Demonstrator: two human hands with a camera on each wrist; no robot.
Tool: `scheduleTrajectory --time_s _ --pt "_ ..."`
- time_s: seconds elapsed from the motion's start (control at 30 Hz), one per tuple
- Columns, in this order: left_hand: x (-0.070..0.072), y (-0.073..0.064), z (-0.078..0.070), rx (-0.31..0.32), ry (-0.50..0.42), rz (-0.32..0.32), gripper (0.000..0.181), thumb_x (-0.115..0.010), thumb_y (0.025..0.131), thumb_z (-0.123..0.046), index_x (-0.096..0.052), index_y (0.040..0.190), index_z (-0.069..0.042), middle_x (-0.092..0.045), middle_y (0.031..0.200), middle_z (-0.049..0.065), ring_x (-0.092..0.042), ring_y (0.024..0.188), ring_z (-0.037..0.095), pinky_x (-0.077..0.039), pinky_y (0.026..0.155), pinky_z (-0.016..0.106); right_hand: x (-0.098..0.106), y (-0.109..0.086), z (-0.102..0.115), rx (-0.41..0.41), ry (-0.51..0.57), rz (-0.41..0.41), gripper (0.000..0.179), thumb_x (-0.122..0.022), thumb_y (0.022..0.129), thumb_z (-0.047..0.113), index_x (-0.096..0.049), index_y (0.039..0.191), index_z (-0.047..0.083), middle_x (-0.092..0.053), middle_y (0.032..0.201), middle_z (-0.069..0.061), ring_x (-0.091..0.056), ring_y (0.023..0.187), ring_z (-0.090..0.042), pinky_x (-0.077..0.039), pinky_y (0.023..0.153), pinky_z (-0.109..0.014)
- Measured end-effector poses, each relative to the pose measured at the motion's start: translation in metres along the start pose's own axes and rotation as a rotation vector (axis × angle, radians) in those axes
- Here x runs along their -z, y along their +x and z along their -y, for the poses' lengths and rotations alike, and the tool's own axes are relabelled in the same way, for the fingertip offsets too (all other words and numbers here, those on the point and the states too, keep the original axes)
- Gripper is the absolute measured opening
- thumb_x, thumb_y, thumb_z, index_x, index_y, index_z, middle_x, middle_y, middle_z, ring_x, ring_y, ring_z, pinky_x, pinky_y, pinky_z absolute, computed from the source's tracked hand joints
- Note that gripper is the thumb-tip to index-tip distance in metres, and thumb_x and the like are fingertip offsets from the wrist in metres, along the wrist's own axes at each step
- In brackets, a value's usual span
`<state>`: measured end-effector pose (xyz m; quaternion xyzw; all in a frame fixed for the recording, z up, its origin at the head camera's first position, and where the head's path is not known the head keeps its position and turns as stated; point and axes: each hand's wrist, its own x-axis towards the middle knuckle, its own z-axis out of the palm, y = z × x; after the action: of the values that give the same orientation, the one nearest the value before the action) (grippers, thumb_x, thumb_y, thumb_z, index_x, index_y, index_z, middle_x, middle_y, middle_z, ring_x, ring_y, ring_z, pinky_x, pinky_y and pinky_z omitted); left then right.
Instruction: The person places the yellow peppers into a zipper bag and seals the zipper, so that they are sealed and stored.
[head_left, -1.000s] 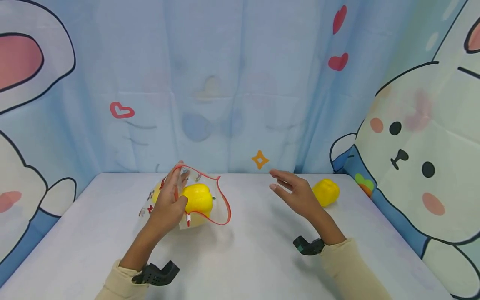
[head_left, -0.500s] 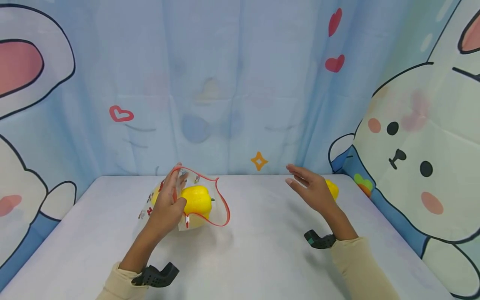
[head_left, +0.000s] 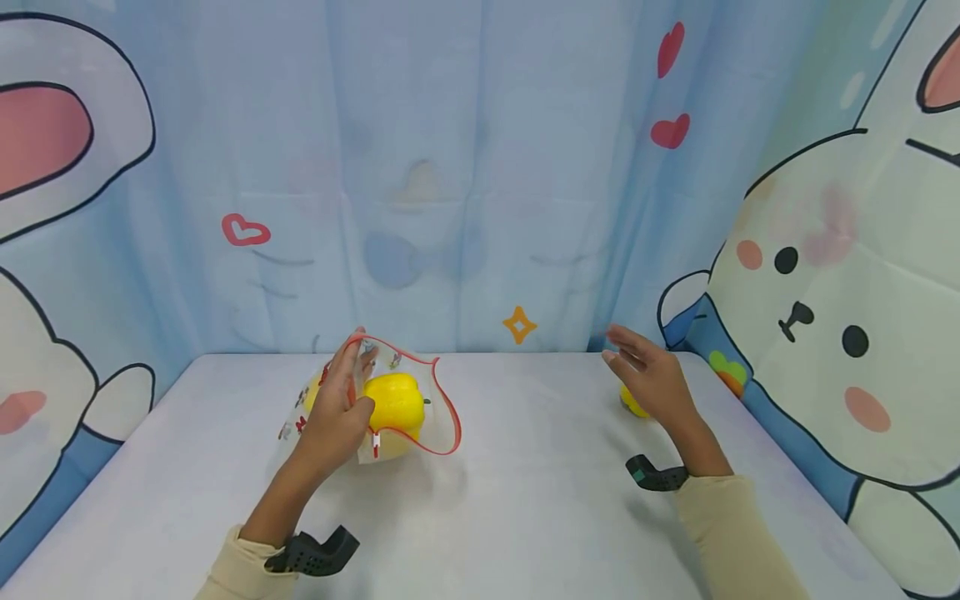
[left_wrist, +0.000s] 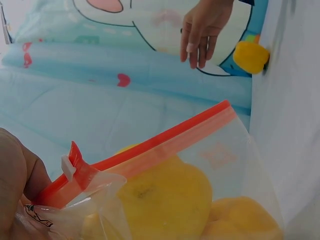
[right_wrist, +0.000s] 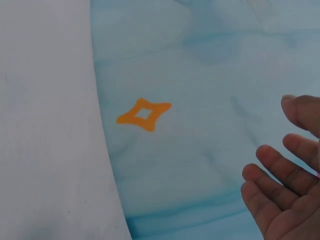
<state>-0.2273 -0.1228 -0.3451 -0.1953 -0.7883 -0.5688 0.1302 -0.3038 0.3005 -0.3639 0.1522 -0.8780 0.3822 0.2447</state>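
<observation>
My left hand (head_left: 337, 421) grips the edge of a clear zip bag (left_wrist: 165, 139) with a red zip strip and a small slider. The bag's mouth gapes toward the right. Inside lies a yellow bell pepper (head_left: 395, 402) with its stem toward the opening, and more yellow (head_left: 311, 393) shows through the printed plastic beyond the hand. Over on the right, my right hand (head_left: 654, 382) hovers with loosely bent fingers and nothing in them. Behind and below it sits another yellow bell pepper (head_left: 633, 404), partly covered by the hand in the head view; the left wrist view shows this loose pepper (left_wrist: 251, 56) whole.
A white table (head_left: 517, 500) carries everything. Along its back edge hangs a light blue curtain (head_left: 420, 275) printed with hearts, a star and cartoon animals. A dark camera (head_left: 313, 552) is strapped on the left wrist, another camera (head_left: 654, 475) on the right.
My right hand has moved rightward from near the table's middle until it overlaps the loose pepper. The left hand and the bag have stayed in place.
</observation>
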Motion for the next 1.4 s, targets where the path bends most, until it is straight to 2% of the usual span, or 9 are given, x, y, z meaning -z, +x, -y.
scheduleTrajectory --time_s 0.17,0.23,0.37,0.63,0.8,0.93,1.03,1.17,1.4 --pt "0.0 0.0 0.001 -0.001 0.002 -0.004 0.075 -0.039 0.091 0.009 -0.01 0.157 -0.01 -0.014 0.16 0.002 -0.026 0.143 0.027 -0.042 0.098 0.03 0.005 0.0 -0.019 0.0 0.029 -0.002 0.053 -0.055 0.099 0.03 -0.046 0.144 0.003 -0.056 0.135 -0.015 -0.052 0.125 -0.033 -0.042 0.095 -0.018" --pt "-0.001 0.001 0.001 -0.001 0.005 -0.004 0.075 -0.039 0.09 0.009 -0.01 0.157 -0.01 -0.014 0.16 0.003 -0.027 0.143 0.027 -0.043 0.097 0.031 0.006 -0.001 -0.024 -0.003 0.047 -0.002 0.053 -0.056 0.099 0.029 -0.046 0.144 0.003 -0.056 0.135 -0.015 -0.051 0.125 -0.033 -0.041 0.094 -0.015" --pt "0.0 0.001 0.002 0.004 0.02 -0.006 0.076 -0.04 0.09 0.009 -0.01 0.157 -0.011 -0.017 0.159 0.004 -0.027 0.142 0.027 -0.043 0.097 0.031 0.008 -0.003 -0.031 -0.026 0.03 -0.013 0.053 -0.056 0.099 0.029 -0.046 0.145 0.006 -0.056 0.135 -0.015 -0.05 0.126 -0.033 -0.041 0.099 -0.024" --pt "0.0 0.001 0.002 0.0 0.011 0.0 0.076 -0.04 0.09 0.009 -0.01 0.157 -0.011 -0.015 0.16 0.003 -0.027 0.142 0.027 -0.046 0.095 0.031 0.019 -0.007 -0.05 -0.161 -0.024 -0.029 0.061 -0.053 0.098 0.042 -0.039 0.15 0.014 -0.05 0.142 -0.014 -0.041 0.134 -0.033 -0.035 0.105 -0.035" --pt "0.0 0.001 0.001 0.006 0.002 0.006 0.075 -0.039 0.089 0.008 -0.01 0.157 -0.009 -0.014 0.16 0.002 -0.027 0.143 0.026 -0.042 0.099 0.031 0.012 -0.007 -0.098 -0.188 -0.015 -0.122 0.065 -0.053 0.096 0.049 -0.035 0.153 0.023 -0.044 0.147 -0.011 -0.029 0.141 -0.032 -0.025 0.11 -0.052" --pt "-0.001 0.001 0.001 0.012 0.014 0.003 0.075 -0.039 0.089 0.008 -0.01 0.157 -0.009 -0.015 0.16 0.003 -0.027 0.142 0.026 -0.041 0.099 0.032 0.006 -0.006 -0.132 -0.242 -0.051 -0.146 0.071 -0.054 0.093 0.054 -0.029 0.155 0.028 -0.039 0.151 -0.008 -0.023 0.143 -0.03 -0.022 0.111 -0.053" --pt "-0.001 0.0 0.001 0.009 0.012 0.003 0.076 -0.039 0.089 0.008 -0.01 0.157 -0.009 -0.015 0.16 0.003 -0.027 0.142 0.026 -0.043 0.098 0.032 0.009 -0.009 -0.119 -0.352 -0.042 -0.129 0.082 -0.057 0.091 0.055 -0.02 0.157 0.022 -0.027 0.157 -0.014 -0.017 0.144 -0.037 -0.019 0.11 -0.06" --pt "-0.002 0.001 0.001 0.003 -0.012 0.013 0.075 -0.038 0.09 0.008 -0.009 0.157 -0.009 -0.013 0.16 0.002 -0.025 0.143 0.026 -0.044 0.097 0.029 0.014 -0.016 -0.091 -0.506 -0.035 -0.074 0.101 -0.06 0.088 0.058 0.002 0.158 0.017 0.001 0.16 -0.022 -0.005 0.142 -0.048 -0.015 0.103 -0.072" --pt "-0.001 0.001 0.002 0.001 0.001 0.007 0.075 -0.039 0.09 0.008 -0.01 0.157 -0.009 -0.012 0.16 0.002 -0.026 0.143 0.027 -0.052 0.084 0.023 0.01 -0.023 -0.101 -0.598 -0.053 0.08 0.121 -0.066 0.086 0.053 0.029 0.149 0.011 0.029 0.152 -0.025 0.009 0.14 -0.051 -0.006 0.106 -0.069"
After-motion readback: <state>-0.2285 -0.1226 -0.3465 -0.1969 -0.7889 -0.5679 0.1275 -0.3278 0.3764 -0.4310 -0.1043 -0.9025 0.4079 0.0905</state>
